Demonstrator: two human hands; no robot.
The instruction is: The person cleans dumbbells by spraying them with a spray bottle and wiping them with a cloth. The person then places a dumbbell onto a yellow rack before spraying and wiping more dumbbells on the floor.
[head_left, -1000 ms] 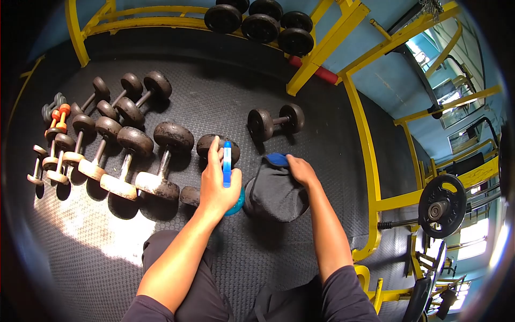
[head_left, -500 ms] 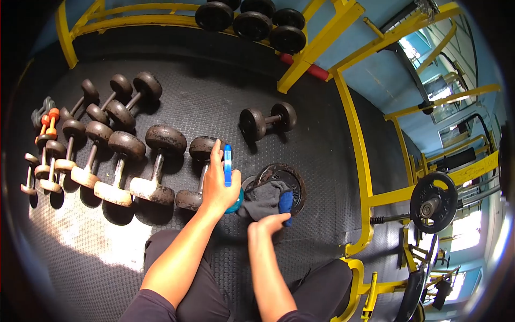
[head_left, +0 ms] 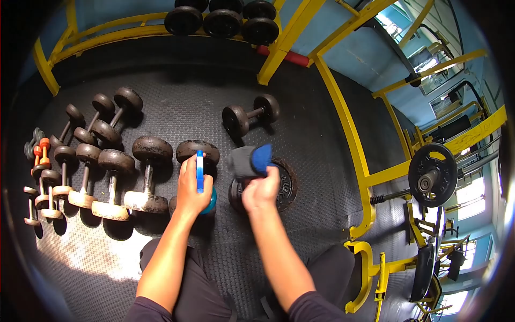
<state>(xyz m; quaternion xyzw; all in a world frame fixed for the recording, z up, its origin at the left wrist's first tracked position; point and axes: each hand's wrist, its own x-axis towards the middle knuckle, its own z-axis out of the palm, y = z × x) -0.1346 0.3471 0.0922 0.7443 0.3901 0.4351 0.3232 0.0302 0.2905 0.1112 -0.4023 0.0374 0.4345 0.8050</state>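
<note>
My left hand [head_left: 193, 188] is wrapped round a spray bottle, its blue and white head [head_left: 200, 172] on top and its teal body [head_left: 211, 203] partly hidden below the hand. A dumbbell [head_left: 197, 152] stands just beyond that hand, its near end mostly covered. My right hand [head_left: 261, 190] grips a bunched grey cloth [head_left: 242, 162] with a blue part [head_left: 261, 158]. Below the cloth and hand lies a black weight plate [head_left: 288, 188] on the floor, partly covered. Another dumbbell [head_left: 251, 115] lies farther off, past the cloth.
Rows of dumbbells [head_left: 111, 182] stand on the black rubber floor [head_left: 182, 115] to the left, with small orange ones [head_left: 44, 152] at the end. A yellow rack [head_left: 343, 112] rises on the right, beside a barbell plate [head_left: 432, 175]. More dumbbells [head_left: 222, 22] sit on the back rack.
My right hand has swung the cloth up and away from its place over the plate, exposing more of it. My left hand still holds the spray bottle. The view has shifted slightly.
</note>
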